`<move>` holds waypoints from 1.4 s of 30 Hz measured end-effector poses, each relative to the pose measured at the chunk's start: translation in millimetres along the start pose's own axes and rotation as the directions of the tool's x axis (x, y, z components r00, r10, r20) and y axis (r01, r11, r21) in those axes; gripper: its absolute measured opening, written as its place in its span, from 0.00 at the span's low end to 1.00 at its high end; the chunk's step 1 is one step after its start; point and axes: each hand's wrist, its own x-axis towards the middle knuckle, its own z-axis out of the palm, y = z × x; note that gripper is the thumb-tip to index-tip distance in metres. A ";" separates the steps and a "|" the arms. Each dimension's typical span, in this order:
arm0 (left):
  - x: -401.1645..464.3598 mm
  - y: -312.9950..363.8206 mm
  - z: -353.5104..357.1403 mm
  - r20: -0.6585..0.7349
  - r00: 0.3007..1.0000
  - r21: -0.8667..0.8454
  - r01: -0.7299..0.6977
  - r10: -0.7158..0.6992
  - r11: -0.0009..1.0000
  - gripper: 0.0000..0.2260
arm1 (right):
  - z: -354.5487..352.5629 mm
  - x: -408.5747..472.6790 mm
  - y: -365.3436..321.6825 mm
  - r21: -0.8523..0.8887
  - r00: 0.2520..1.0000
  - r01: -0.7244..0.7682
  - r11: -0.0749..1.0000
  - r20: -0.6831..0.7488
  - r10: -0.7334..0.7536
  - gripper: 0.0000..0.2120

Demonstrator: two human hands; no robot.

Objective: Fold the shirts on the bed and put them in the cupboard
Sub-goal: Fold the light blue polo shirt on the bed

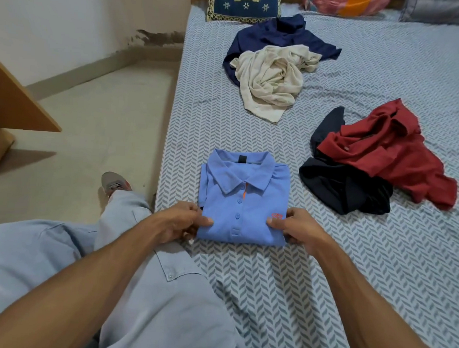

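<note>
A light blue polo shirt (244, 201) lies folded into a neat rectangle on the bed (324, 272), collar facing away from me. My left hand (180, 222) grips its lower left corner, thumb on top. My right hand (297, 226) grips the lower right corner the same way. Farther back a crumpled cream shirt (270, 80) lies on a navy shirt (281, 35). To the right a red shirt (383, 152) is heaped over a black shirt (347, 188).
Pillows (244, 4) line the head of the bed. The bed's left edge runs beside a beige floor (97, 129). A wooden furniture panel (11, 101) juts in at the left. My leg and shoe (114, 185) are by the bed edge.
</note>
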 end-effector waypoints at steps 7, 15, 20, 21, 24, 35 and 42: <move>-2.6 1.1 4.4 0.006 0.999 0.181 0.039 -0.041 0.983 0.18 | 2.3 -3.8 15.9 -0.092 0.989 0.004 0.996 -0.148 -0.018 0.03; 21.8 15.5 -14.2 -0.385 0.888 0.139 -0.213 0.251 0.967 0.18 | -8.7 21.1 -34.2 -0.002 0.934 0.081 0.997 -0.350 -0.077 0.22; 43.4 42.9 -14.8 -0.450 0.862 0.166 -0.177 0.234 0.970 0.24 | -1.8 47.4 -62.4 0.103 0.958 0.016 0.995 -0.285 0.014 0.21; 47.1 48.2 -14.7 -0.439 0.879 0.148 -0.134 0.186 0.980 0.25 | 0.3 49.2 -67.6 0.119 0.965 -0.002 0.993 -0.261 0.033 0.17; 57.4 60.4 -14.6 -0.337 0.936 0.120 -0.063 0.100 0.991 0.25 | -0.2 53.2 -77.3 0.156 0.984 -0.059 0.986 -0.160 0.085 0.11; 54.8 72.2 -2.2 -0.148 0.961 -0.166 -0.259 0.235 0.952 0.03 | -2.6 63.6 -73.1 0.325 0.997 0.057 0.944 -0.065 -0.038 0.14; 15.1 67.5 -34.7 -0.118 0.936 -0.349 -0.352 0.332 0.868 0.12 | 13.3 33.4 -106.4 0.421 0.975 0.196 0.886 0.014 -0.222 0.14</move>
